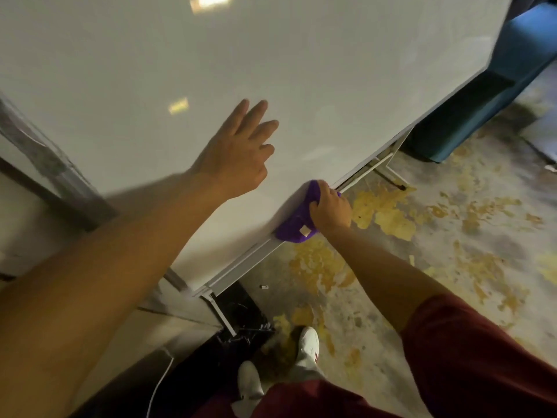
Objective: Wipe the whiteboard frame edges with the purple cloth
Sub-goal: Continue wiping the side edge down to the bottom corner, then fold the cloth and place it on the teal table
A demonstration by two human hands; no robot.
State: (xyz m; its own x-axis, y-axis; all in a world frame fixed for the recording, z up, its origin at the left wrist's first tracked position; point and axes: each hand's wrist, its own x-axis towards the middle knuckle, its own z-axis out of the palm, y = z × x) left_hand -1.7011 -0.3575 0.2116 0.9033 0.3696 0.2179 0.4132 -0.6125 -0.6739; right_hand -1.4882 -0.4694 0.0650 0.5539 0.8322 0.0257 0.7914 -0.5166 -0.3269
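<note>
Purple cloth (297, 226) on frame edge (241, 267) | gripped under right hand (330, 208) | left hand (238, 149) spread

An office-like room: freestanding whiteboard (271, 55), blue sofa (497, 86), worn concrete floor (452, 236).

You wore a single wide-angle head camera; no second view was supplied, so no shared coverage existed. It looked forward and steeply down at the whiteboard (271, 55), taken here as the landmark. You stood close: the board surface filled the upper and left portion of the view, its bottom frame edge (241, 263) running diagonally from lower centre to upper right. Below that edge lay the mottled floor (452, 236). Your white shoes (307, 345) appeared at bottom centre, directly beneath the board's lower edge. Lens distortion bent the frame lines visibly.
</note>
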